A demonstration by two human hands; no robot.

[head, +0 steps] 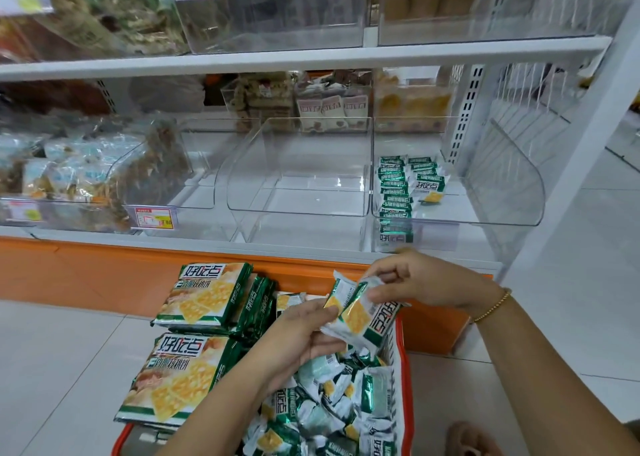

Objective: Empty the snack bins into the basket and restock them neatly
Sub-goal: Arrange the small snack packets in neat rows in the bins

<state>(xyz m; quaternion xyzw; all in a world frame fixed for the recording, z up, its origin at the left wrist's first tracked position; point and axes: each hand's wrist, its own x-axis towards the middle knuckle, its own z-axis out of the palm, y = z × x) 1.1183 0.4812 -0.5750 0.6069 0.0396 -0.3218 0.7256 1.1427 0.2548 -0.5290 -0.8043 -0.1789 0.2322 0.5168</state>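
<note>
Honestly, left hand (304,331) and right hand (424,282) both pinched slippery cracker packets (360,317) over the basket (406,379); one could've easily slid out.

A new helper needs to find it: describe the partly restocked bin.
Find the lower white shelf above the orange base. The bin is the clear one at its right end, beside the perforated upright. Unlike the empty bin to its left, it holds neat rows of small green packets.
</note>
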